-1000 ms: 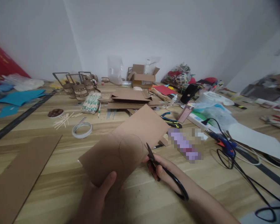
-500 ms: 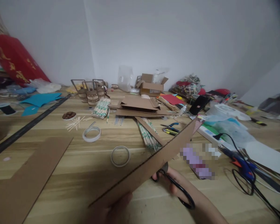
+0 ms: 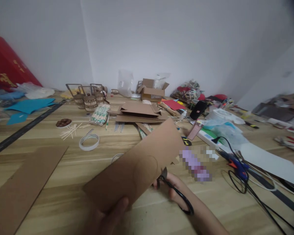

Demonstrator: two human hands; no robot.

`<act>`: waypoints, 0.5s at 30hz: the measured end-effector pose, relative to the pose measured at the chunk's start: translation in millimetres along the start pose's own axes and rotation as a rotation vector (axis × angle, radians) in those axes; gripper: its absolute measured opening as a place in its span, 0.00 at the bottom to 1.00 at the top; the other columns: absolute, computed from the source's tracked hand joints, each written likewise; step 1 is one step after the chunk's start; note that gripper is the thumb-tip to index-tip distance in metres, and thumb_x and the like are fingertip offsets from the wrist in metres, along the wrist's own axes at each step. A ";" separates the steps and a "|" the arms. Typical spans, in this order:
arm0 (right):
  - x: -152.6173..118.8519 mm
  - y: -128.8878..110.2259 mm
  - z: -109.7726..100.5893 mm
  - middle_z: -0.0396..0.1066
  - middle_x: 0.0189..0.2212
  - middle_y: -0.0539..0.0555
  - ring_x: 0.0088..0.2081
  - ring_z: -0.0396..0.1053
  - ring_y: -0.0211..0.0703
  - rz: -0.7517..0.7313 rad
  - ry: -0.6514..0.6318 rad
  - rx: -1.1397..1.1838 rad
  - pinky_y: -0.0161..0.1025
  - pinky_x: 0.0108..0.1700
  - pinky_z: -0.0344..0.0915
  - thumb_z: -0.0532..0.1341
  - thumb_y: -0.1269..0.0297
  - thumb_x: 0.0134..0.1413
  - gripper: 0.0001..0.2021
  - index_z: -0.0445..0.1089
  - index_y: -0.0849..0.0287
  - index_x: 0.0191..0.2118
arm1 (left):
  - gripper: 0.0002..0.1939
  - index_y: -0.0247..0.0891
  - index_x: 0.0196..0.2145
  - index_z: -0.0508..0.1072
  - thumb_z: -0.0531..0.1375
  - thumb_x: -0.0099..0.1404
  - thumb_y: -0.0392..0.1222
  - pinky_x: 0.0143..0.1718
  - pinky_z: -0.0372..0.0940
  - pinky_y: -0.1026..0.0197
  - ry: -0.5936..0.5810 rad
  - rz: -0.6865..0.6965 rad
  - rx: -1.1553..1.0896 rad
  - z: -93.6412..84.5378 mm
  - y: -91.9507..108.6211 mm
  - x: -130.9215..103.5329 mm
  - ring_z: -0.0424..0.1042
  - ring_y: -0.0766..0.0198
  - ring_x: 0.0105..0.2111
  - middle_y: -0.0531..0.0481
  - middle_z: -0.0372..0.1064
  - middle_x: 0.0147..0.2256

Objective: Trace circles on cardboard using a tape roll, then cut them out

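Observation:
My left hand grips a rectangular piece of cardboard by its lower edge, the thumb lying on its face. A round outline is drawn on that face, towards the right part. In my right hand are black-handled scissors, with fingers through the handle loops. The scissors' blades are at the cardboard's lower right edge, largely hidden, so I cannot tell whether they are cutting into it. Behind the cardboard, a roll of tape is partly covered. Another white tape roll lies to the left.
A larger cardboard sheet lies at the left. Stacked cardboard, wrapped sticks and small wooden buckets stand farther back. At the right are a blue glue gun with cables and a partly blurred purple item.
The cardboard has turned from nearly edge-on to showing its broad face and the drawn curve. The view has swung slightly right. Both hands keep their holds.

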State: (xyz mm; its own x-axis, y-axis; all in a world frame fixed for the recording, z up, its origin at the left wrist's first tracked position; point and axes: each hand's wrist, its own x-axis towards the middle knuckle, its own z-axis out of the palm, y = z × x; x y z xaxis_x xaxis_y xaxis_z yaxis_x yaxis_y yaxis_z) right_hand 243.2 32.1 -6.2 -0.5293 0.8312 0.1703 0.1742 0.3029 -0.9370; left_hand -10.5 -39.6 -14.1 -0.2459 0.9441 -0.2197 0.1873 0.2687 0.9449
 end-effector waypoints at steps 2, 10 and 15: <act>0.4 1.7 5.2 0.65 0.29 0.54 0.32 0.63 0.45 0.029 0.016 0.021 0.39 0.34 0.59 0.48 0.21 0.52 0.39 0.66 0.59 0.34 | 0.22 0.42 0.30 0.80 0.64 0.52 0.64 0.60 0.66 0.43 0.044 -0.008 -0.015 -1.2 4.8 3.2 0.77 0.36 0.51 0.40 0.83 0.34; 5.3 -2.9 13.5 0.63 0.30 0.52 0.28 0.62 0.40 0.054 0.010 0.194 0.37 0.31 0.59 0.48 0.23 0.54 0.40 0.67 0.61 0.42 | 0.23 0.39 0.36 0.80 0.64 0.53 0.62 0.63 0.62 0.39 0.073 -0.024 -0.029 -4.9 10.1 9.7 0.72 0.35 0.57 0.37 0.82 0.42; 10.3 -14.3 13.4 0.62 0.27 0.51 0.27 0.60 0.39 0.077 0.024 0.142 0.36 0.30 0.56 0.49 0.23 0.54 0.39 0.67 0.61 0.38 | 0.25 0.39 0.38 0.80 0.65 0.52 0.62 0.63 0.63 0.41 0.098 -0.041 -0.014 -6.5 10.4 10.6 0.70 0.35 0.59 0.38 0.82 0.44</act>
State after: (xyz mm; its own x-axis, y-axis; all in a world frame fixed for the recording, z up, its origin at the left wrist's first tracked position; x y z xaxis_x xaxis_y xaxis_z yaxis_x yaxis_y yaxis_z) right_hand 224.1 30.1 4.9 -0.4982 0.8610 0.1020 0.0933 0.1702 -0.9810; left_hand -17.3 -28.1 -5.0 -0.3447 0.9089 -0.2345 0.1617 0.3035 0.9390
